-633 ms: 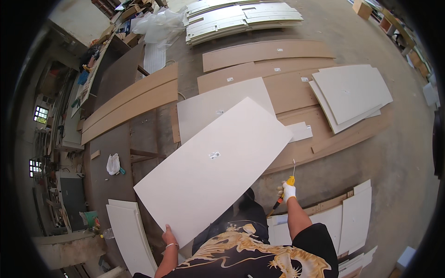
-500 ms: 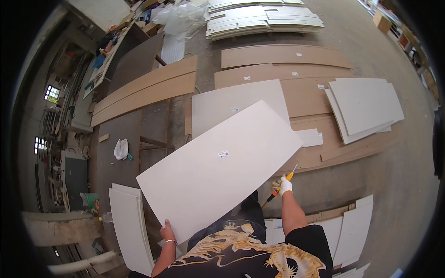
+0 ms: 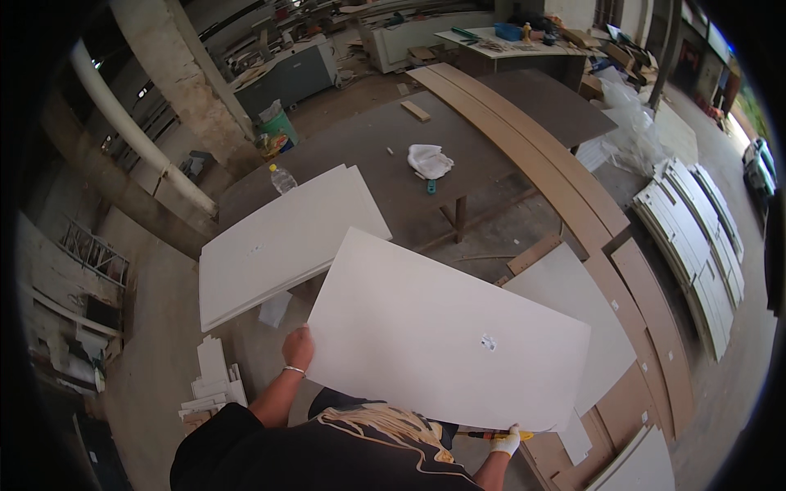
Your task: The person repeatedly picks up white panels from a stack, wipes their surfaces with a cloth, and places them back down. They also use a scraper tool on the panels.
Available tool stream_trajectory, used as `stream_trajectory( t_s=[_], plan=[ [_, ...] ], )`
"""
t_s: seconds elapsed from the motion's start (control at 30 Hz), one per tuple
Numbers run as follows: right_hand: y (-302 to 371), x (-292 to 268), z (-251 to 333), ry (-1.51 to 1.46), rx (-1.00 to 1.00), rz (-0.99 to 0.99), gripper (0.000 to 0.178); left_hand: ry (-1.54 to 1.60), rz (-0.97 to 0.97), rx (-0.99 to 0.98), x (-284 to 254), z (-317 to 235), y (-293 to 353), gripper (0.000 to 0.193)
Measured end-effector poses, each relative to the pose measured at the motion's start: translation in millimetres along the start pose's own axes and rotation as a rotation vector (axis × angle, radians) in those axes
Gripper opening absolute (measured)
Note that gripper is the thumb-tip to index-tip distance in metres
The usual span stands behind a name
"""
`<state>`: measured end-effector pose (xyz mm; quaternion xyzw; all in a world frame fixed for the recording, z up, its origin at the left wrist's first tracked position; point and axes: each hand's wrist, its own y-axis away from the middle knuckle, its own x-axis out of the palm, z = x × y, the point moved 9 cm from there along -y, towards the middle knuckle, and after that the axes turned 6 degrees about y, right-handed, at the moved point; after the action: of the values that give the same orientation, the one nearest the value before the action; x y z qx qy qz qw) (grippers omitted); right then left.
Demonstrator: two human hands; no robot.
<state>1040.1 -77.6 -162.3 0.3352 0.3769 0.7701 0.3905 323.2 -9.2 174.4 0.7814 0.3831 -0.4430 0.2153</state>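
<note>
Head view: the white panel (image 3: 446, 331) is lifted clear, carried flat at waist height; left hand (image 3: 298, 347) grips its near-left edge, gloved right hand (image 3: 507, 442) pinches a yellow-handled tool (image 3: 490, 435) beneath it; setting down apparently remains, perhaps on the white stack (image 3: 282, 241)

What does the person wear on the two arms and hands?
The left hand is bare, with a thin silver-coloured bracelet at the wrist. The right hand wears a white work glove. Both forearms are uncovered; short black sleeves of a shirt with a pale gold pattern end above the elbows.
</note>
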Motion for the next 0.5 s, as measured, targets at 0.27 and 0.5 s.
stream_trajectory(
  t_s=[0.27,0.5],
  plan=[
    [114,217,9,0.284,-0.199,0.253,0.025,0.224,-0.073,-0.173,-20,167,-103,0.052],
    [200,420,-97,0.408,-0.158,0.368,0.027,0.396,-0.274,-0.212,-92,318,-158,0.048]
  ],
)
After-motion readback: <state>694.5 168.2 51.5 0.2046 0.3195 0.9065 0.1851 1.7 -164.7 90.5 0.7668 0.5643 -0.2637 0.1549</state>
